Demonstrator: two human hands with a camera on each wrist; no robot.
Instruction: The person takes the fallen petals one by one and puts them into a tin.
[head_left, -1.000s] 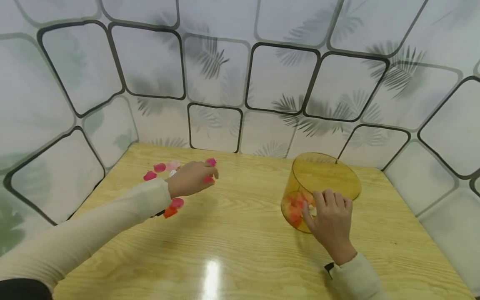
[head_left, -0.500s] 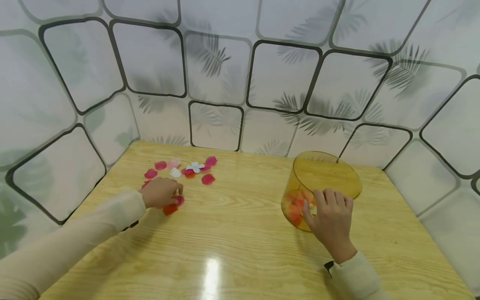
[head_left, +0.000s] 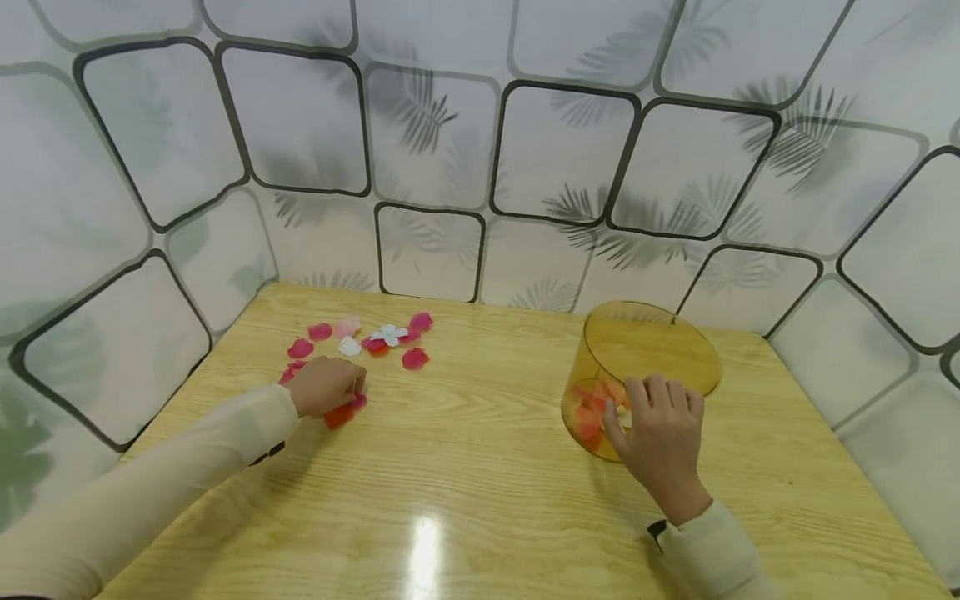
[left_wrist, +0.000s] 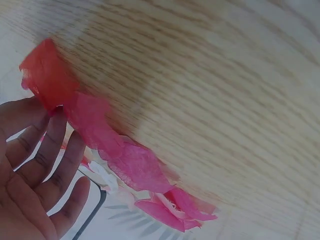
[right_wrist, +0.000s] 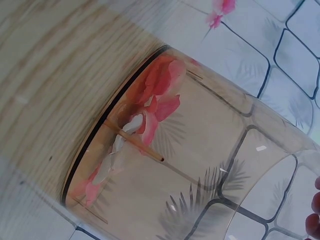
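Observation:
Near the left side of the table, my left hand (head_left: 326, 387) reaches down among loose artificial petals. In the left wrist view its slightly bent fingers fan out, the upper fingertips touching a red petal (left_wrist: 47, 72); whether they pinch it is hidden. Pink petals (left_wrist: 137, 165) lie in a row beside it. My right hand (head_left: 663, 437) holds a see-through amber cylindrical container (head_left: 581, 362) at its near rim, thumb along the side. Inside, at the bottom, are red petals (right_wrist: 162, 82), white pieces (right_wrist: 120, 140) and a thin brown stick (right_wrist: 142, 146).
Behind the left hand lie more pink petals (head_left: 320, 332), a white petal (head_left: 349, 346) and a white flower (head_left: 390, 335). A patterned backdrop (head_left: 435, 150) rises behind and beside the wooden table (head_left: 480, 483). Bare wood lies between the petals and the container.
My left hand has moved left and nearer, from over the white flower down to the red and pink petals; its fingers bend a little more. The right hand and container stay put.

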